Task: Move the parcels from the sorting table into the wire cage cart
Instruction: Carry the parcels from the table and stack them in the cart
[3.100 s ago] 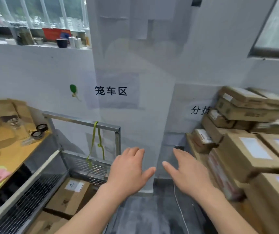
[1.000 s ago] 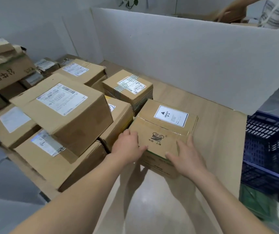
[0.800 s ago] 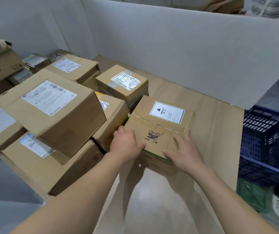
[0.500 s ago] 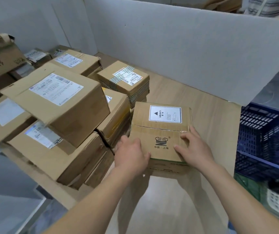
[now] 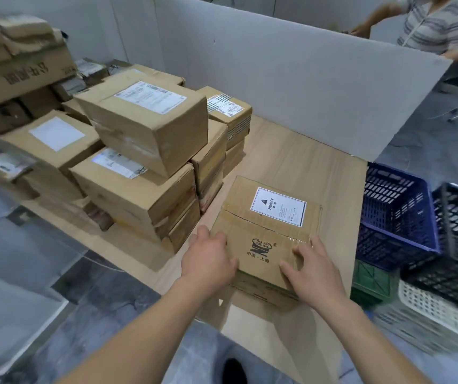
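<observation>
On table (image 5: 300, 162), hands gripping parcel (image 5: 266, 231)

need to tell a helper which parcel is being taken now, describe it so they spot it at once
On the wooden sorting table, right of the stacked parcels, one box sits alone at the near edge, between both hands. Only it bears a white HEAVY label with a black triangle.

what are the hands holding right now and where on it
Both hands hold the HEAVY-labelled box: left hand on its near left corner, right hand on its near right top edge.
</observation>
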